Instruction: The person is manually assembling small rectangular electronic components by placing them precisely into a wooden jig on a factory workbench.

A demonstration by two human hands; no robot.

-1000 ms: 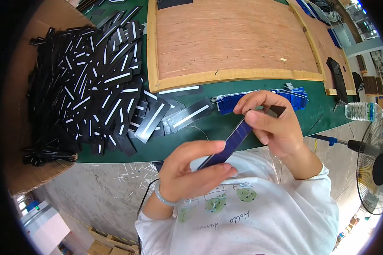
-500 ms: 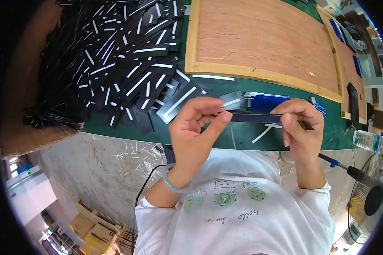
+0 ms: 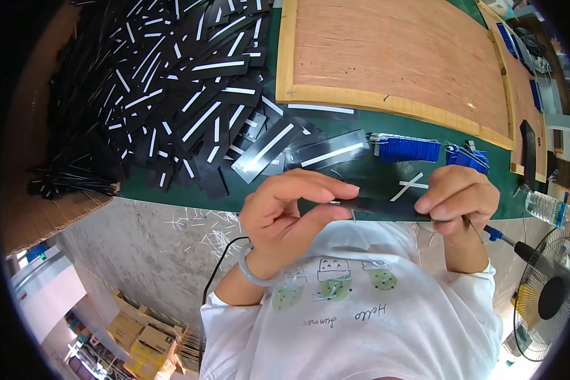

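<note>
Between left hand [image 3: 288, 206] and right hand [image 3: 460, 199] we see dark strip [image 3: 384, 205] running sideways, each hand pinching an end (neither nearer)

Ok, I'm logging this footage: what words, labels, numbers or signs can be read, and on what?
White shirt: dark script lettering, legible but not copied here.
Clear bottle: blue label, too small to read.
Cardboard box: dark marks, too small.
Held dark strip: none visible.
</note>
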